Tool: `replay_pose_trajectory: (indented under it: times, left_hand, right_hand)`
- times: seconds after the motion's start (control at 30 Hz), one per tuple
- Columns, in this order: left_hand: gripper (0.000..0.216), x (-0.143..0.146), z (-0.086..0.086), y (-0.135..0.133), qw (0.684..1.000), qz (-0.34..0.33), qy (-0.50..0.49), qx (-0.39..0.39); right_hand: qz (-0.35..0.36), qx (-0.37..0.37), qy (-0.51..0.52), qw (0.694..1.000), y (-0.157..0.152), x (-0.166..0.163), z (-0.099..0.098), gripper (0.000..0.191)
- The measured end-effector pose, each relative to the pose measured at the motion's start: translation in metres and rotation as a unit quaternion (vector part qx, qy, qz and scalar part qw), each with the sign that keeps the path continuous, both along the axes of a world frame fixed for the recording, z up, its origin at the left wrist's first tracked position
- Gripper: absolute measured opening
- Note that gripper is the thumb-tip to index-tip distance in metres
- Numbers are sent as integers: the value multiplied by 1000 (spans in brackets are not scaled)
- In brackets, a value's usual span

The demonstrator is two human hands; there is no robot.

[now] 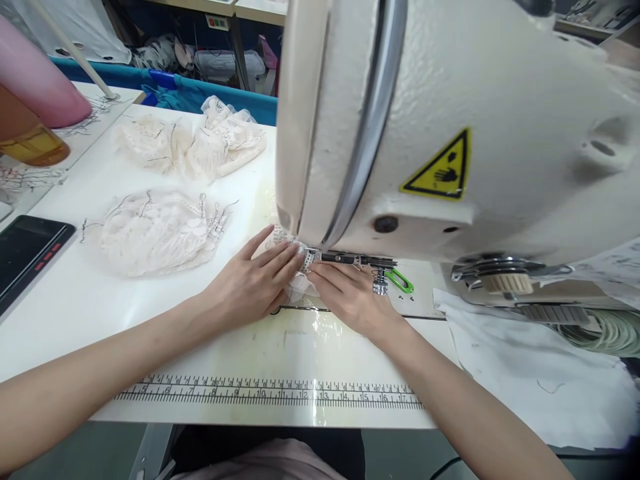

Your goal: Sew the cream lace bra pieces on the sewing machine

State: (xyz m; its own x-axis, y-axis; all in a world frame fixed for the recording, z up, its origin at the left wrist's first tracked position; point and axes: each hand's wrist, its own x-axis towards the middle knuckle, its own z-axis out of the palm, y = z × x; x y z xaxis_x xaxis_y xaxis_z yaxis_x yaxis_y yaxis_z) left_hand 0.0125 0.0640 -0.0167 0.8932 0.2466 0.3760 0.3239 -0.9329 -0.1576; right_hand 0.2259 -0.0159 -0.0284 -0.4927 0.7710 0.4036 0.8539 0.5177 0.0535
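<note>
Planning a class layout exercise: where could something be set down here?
Bare tabletop lies between the black device, nearer lace piece and left forearm; another strip between ruler and left hand and right hand. It's crowded by the machine head, where both flank lace fabric.

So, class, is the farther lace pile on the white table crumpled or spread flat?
Crumpled: the lace pile lies in loose, uneven folds, with one end bunched up.

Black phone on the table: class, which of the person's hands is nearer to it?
Left. The left hand is on the lace fabric, to the right of the phone; the right hand is farther right, past the left hand.
</note>
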Motion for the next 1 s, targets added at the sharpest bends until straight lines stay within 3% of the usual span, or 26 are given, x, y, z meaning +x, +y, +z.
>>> replay_pose_trajectory:
  times: [0.17,0.37,0.6,0.83,1.0]
  left_hand:
    - [36,0,1,-1,1000,8,-1,11]
    - [33,1,1,-2,1000,9,-10,21]
    - [31,1,2,-1,1000,13,-9,5]
    - [28,1,1,2,999,18,-20,-33]
    - [29,-1,0,4,998,-49,-28,-13]
  right_hand:
    - [-1,-10,-13,1000,0,3,0,28]
    - [9,55,-51,997,3,7,2,23]
    - [-22,18,-17,999,5,8,3,21]
    - [-27,26,-11,999,7,8,6,29]
    - [-21,24,2,1000,7,8,1,26]
